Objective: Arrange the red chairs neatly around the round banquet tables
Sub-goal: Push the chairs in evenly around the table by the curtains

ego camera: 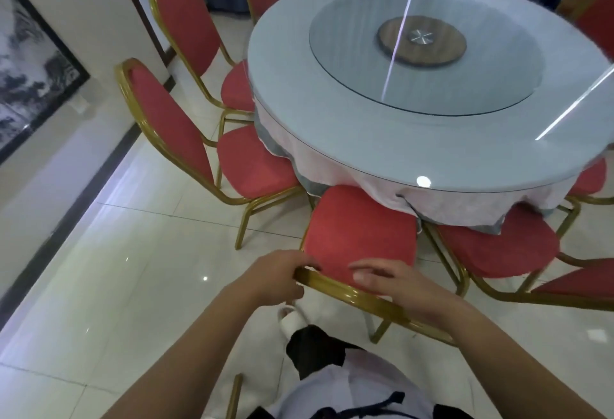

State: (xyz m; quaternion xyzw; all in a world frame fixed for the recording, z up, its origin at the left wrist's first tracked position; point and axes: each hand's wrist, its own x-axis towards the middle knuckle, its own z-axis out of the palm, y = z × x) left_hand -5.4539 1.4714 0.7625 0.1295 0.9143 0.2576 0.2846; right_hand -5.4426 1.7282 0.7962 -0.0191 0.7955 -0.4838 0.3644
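Step in hand: squaring up the near chair (360,236) at the table's (432,166) 6 o'clock edge. Its seat front sits just under the tablecloth (365,192) overhang; the gold backrest rail (358,299) is nearest the person.

Left hand (275,277): fingers curled round the left end of the rail, gripping it. Right hand (398,280): fingers extended and relaxed, lying over the rail near its middle, not clamped; whether they touch it cannot be told for sure.

Judgement: the chair looks slightly skewed to the table edge, so the next move probably calls for the right hand to close on the rail, then a small twist and push toward the table centre, keeping clear of the neighbour chair (498,246) at 4 o'clock, whose seat sits just beside.

Other chairs: one at 8 o'clock (252,166), one at 9 o'clock (186,16), more behind the table.

Materials: red, finely textured fabric pads, rounded seats; glossy gold tubular metal frames. Round table, pale top under glass, with a round glass turntable (425,86) on a wooden hub. Floor (149,269) is glossy pale tile, likely low drag for sliding legs.
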